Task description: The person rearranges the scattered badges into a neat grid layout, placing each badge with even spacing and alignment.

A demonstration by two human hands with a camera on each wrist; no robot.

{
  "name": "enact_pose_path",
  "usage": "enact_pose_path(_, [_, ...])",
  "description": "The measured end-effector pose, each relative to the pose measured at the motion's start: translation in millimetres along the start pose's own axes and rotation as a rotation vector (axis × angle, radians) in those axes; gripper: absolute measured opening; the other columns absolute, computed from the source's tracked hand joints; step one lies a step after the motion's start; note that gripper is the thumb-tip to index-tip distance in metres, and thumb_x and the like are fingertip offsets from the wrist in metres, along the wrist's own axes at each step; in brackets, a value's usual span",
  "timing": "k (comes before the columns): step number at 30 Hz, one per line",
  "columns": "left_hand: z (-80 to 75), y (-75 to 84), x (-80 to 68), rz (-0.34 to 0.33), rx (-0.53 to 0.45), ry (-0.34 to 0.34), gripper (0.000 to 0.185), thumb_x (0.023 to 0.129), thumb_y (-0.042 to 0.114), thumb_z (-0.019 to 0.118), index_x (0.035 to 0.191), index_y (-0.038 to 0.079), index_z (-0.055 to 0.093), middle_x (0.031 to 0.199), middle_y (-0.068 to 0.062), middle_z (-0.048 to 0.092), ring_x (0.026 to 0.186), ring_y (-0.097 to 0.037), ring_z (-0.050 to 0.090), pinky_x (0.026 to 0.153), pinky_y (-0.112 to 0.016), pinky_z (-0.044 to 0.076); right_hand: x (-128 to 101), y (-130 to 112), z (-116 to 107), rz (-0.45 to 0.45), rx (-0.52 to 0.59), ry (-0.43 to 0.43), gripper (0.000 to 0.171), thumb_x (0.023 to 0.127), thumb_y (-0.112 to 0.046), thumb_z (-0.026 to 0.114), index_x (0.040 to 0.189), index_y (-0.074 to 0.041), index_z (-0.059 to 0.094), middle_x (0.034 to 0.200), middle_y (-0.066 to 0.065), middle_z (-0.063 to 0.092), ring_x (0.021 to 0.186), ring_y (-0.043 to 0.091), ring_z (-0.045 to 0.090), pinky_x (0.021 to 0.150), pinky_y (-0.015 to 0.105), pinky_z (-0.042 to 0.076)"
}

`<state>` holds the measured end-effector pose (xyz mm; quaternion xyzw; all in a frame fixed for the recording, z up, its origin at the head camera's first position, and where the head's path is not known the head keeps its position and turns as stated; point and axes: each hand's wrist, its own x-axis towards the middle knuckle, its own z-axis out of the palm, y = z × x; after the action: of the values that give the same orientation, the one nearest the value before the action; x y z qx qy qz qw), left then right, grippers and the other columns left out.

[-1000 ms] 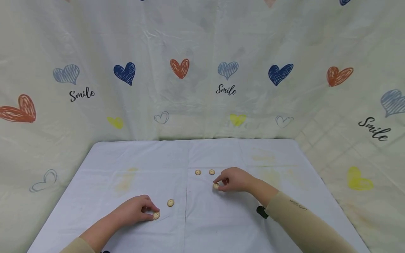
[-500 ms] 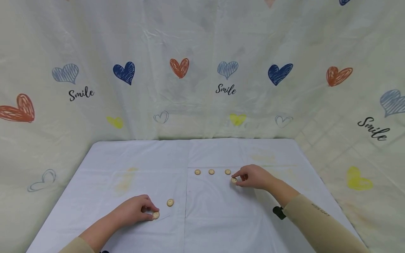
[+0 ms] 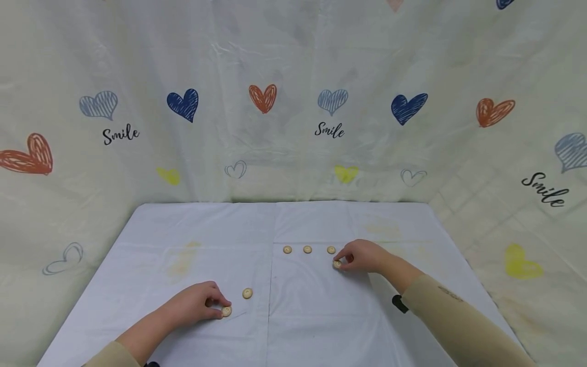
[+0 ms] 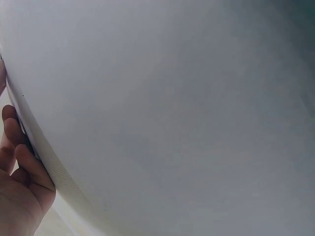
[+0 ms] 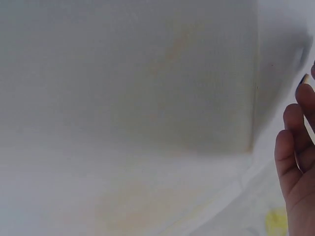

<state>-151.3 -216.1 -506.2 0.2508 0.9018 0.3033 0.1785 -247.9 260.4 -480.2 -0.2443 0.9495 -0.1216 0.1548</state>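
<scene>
Several small round wooden buttons lie on a white tablecloth (image 3: 321, 316). Three of them form a row: button (image 3: 287, 250), button (image 3: 307, 249) and button (image 3: 331, 250). My right hand (image 3: 343, 261) pinches a fourth button (image 3: 337, 264) against the cloth just below the row's right end. Near the front left, my left hand (image 3: 219, 306) holds a button (image 3: 227, 311) with its fingertips on the cloth. A loose button (image 3: 247, 293) lies just right of that hand. The wrist views show only fingers (image 4: 19, 172), fingers (image 5: 295, 147) and blurred cloth.
A cream curtain (image 3: 293, 102) printed with hearts and "Smile" hangs behind and beside the table. The cloth carries faint yellow stains (image 3: 183, 257). A black wrist strap (image 3: 398, 302) shows under the right sleeve.
My right hand carried its button to the right, from below the middle of the row to below its right end, uncovering the third button. The left hand stayed still.
</scene>
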Motion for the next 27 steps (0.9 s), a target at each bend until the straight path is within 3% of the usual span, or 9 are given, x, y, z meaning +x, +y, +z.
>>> enact_pose_path(9, [-0.6,2.0,-0.2,0.004,-0.002,-0.003,0.017,0.083,0.031,0.08,0.1,0.033,0.077,0.09,0.017,0.057,0.077,-0.002,0.05,0.069,-0.024,0.044,5,-1,-1,-0.02,-0.088,-0.016,0.022,0.088,-0.033,0.076,0.11,-0.029,0.078,0.071,-0.013,0.053,0.07,0.006,0.047,0.068,0.029,0.041])
enact_pose_path(27, [-2.2,1.9,-0.9,0.0,-0.009,-0.002,0.017,0.083,0.031,0.081,0.1,0.033,0.078,0.091,0.016,0.057,0.079,-0.002,0.052,0.07,-0.024,0.045,14,3,4,0.038,-0.081,-0.016,0.026,0.087,-0.037,0.076,0.112,-0.032,0.077,0.075,-0.013,0.055,0.073,0.009,0.049,0.07,0.03,0.042])
